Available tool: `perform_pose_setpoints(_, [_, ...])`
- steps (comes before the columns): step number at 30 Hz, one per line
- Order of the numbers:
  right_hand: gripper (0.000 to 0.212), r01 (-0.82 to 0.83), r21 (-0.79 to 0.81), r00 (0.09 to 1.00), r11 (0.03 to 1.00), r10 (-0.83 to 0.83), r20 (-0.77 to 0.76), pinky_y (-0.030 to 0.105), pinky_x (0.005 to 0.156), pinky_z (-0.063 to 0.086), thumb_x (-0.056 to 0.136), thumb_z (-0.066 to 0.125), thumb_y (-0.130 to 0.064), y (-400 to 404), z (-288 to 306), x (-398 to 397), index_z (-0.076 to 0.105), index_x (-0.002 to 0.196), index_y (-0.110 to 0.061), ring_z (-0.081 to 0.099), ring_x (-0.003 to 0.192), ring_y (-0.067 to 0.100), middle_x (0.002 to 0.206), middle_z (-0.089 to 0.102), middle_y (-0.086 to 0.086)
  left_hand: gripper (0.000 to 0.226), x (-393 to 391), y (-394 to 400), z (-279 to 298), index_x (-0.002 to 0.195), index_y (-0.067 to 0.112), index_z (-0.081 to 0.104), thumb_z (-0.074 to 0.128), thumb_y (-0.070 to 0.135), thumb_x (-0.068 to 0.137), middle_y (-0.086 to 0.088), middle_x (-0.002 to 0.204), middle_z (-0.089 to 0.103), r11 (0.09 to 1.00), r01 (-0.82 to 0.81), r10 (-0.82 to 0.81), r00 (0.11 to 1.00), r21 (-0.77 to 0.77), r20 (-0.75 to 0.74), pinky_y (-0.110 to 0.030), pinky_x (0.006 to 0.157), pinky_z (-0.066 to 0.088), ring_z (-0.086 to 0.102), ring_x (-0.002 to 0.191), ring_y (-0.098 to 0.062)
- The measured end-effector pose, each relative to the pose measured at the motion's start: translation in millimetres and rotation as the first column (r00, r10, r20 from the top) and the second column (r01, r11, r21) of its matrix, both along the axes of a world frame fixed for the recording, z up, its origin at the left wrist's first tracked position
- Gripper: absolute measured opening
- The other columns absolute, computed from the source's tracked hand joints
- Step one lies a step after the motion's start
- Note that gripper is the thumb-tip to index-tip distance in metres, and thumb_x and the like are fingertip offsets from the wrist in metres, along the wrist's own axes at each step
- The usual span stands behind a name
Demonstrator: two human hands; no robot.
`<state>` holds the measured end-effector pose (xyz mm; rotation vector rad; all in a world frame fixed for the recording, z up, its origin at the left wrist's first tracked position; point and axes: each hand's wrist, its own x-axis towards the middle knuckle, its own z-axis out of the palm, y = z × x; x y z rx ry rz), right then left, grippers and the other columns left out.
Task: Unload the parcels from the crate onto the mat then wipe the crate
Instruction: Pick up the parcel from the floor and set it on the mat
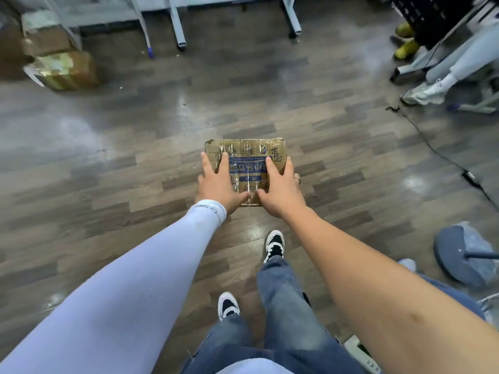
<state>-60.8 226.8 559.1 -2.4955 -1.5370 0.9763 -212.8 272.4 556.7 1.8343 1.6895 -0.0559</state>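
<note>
Parcel (244, 168), a flat brown cardboard box wrapped in clear tape with a blue printed band across its top, is held out in front of the person, above the wooden floor (108, 147). Left hand (220, 182) lies on the box's left side, fingers spread over the top and thumb stretched along the near edge; its forearm wears a pale lilac sleeve (129, 279). Right hand (280, 187) mirrors it on the right side, fingers spread over the top, thumb reaching in toward the left thumb, the two thumbs nearly meeting at the near edge. Whether fingers curl under the box cannot be seen. A ring shows on one right finger at the box's right edge.

Below the arms are blue jeans (283, 306) and two black-and-white sneakers (275, 244) on the floor. Toward the floor's far-left corner sit other taped cardboard boxes (67, 70), blurred. Grey metal legs (179, 25) stand along the far edge. At the far right are another person's pale trousers and a white shoe (426, 93), with a black cable (437, 155) trailing across the floor. A round grey base (456, 255) sits at the right edge.
</note>
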Motion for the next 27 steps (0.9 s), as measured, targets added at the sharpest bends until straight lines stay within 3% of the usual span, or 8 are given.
perform_pose_setpoints(6, [0.083,-0.089,0.074,0.996,0.993,0.088,0.014,0.056,0.117,0.032,0.100,0.060,-0.036,78,28,15,0.006,0.164,-0.038,0.008,0.154,0.044,0.170,-0.018,0.007,0.138,6,64,36,0.165,0.033,0.002,0.091,0.062,0.064,-0.004,0.167,-0.032,0.997,0.047,-0.043,0.997,0.061,-0.063,-0.051,0.115,0.038,0.033,0.141,-0.043])
perform_pose_setpoints(12, [0.084,-0.171,0.128,0.985,0.977,0.169,0.031,0.054,0.114,0.038,0.100,0.061,-0.036,180,45,59,0.005,0.163,-0.039,0.010,0.154,0.042,0.170,-0.018,0.005,0.134,51,151,57,0.165,0.032,0.005,0.091,0.058,0.066,-0.002,0.169,-0.025,0.995,-0.032,0.041,0.994,0.099,-0.098,-0.049,0.114,0.038,0.032,0.141,-0.041])
perform_pose_setpoints(27, [0.082,-0.171,0.177,0.985,0.969,0.169,0.028,0.057,0.113,0.039,0.100,0.061,-0.037,374,79,182,0.009,0.163,-0.039,0.008,0.154,0.042,0.171,-0.015,0.002,0.126,168,345,96,0.165,0.032,0.009,0.086,0.063,0.070,-0.001,0.171,-0.019,0.990,-0.031,0.045,0.995,0.140,-0.094,-0.049,0.116,0.037,0.030,0.143,-0.039])
